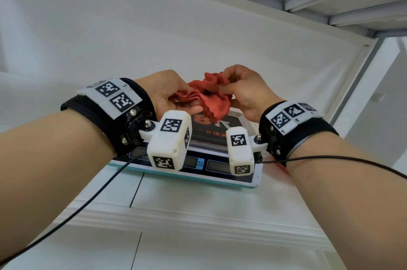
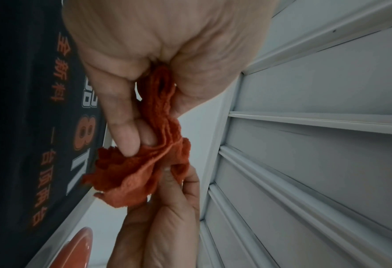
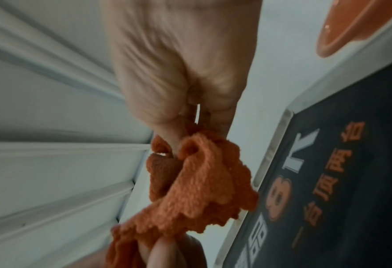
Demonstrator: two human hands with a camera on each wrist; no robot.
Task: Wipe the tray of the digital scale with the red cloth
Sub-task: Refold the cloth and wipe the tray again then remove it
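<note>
Red cloth (image 1: 209, 93) bunched between both hands, held above the scale's tray (image 1: 243, 119).
Left hand (image 1: 167, 91) and right hand (image 1: 244, 91) each pinch folds; risk: the wad wipes unevenly, or knocks the orange dish (image 2: 75, 250) beside the scale.

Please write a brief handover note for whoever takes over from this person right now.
Left hand: grips one end of the crumpled red terry cloth.
Right hand: pinches the other end.
The cloth is held bunched between both hands above the scale's dark printed tray with a silver rim, not touching it.
Done: cloth picked up.
Left: lower it and wipe the tray.
An orange dish sits beside the scale.
</note>
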